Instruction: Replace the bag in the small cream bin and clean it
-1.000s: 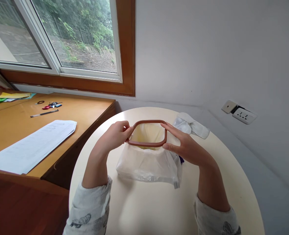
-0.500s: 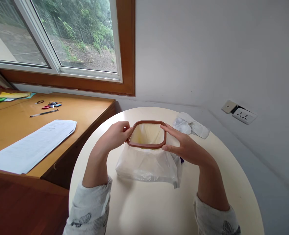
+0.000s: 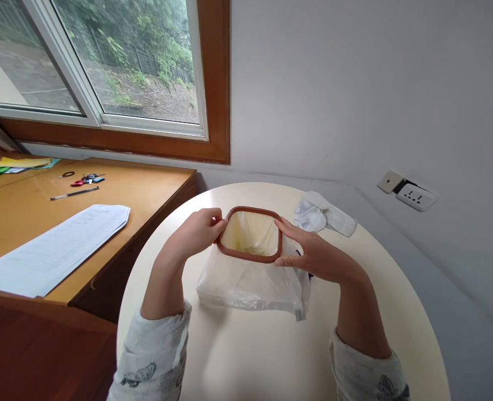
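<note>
A brown rim ring (image 3: 246, 257) with rounded corners frames the mouth of a small trash bin on the table. A thin white plastic bag (image 3: 252, 287) lines the bin and hangs down around its outside, hiding most of its body. Its pale yellowish inside (image 3: 252, 228) shows through the ring. At the ring's left side, my left hand (image 3: 196, 231) pinches it between thumb and curled fingers. My right hand (image 3: 315, 253) grips the right side, fingertips on the far right corner and thumb by the near right corner.
A crumpled white cloth-like item (image 3: 325, 214) lies on the round cream table (image 3: 246, 356) behind my right hand. To the left stands a wooden desk (image 3: 154, 181) with paper sheets (image 3: 58, 245), a pen (image 3: 74, 193) and keys (image 3: 89, 179). Wall sockets (image 3: 416, 197) are at the right.
The ring's near edge has dropped on the right, so the ring tilts more and more of the inside shows. My right hand has shifted slightly; my left hand is nearly still.
</note>
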A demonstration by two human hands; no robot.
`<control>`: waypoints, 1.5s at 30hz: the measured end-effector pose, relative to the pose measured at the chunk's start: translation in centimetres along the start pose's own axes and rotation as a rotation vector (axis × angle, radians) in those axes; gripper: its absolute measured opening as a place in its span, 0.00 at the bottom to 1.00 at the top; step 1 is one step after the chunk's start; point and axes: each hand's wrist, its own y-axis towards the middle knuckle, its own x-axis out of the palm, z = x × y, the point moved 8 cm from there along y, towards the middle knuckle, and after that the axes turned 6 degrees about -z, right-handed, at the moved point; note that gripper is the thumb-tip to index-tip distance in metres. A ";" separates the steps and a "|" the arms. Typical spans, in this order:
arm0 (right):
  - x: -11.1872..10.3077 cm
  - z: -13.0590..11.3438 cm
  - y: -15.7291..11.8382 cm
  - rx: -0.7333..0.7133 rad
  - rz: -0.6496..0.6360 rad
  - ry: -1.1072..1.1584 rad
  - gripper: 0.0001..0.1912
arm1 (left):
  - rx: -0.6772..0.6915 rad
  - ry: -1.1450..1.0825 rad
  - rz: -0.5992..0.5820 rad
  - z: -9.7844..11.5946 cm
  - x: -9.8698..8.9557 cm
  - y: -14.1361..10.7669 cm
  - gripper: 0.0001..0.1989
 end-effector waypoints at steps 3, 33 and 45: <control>0.1 0.0 0.1 -0.012 -0.003 0.010 0.44 | 0.004 -0.010 -0.005 -0.1 0.1 0.0 0.13; 0.0 0.5 0.1 0.003 -0.014 0.006 0.43 | 0.008 0.003 -0.070 -0.1 0.6 -0.1 0.13; -0.2 0.8 0.4 0.046 0.019 0.038 0.43 | 0.022 -0.040 -0.119 -0.3 1.0 0.2 0.15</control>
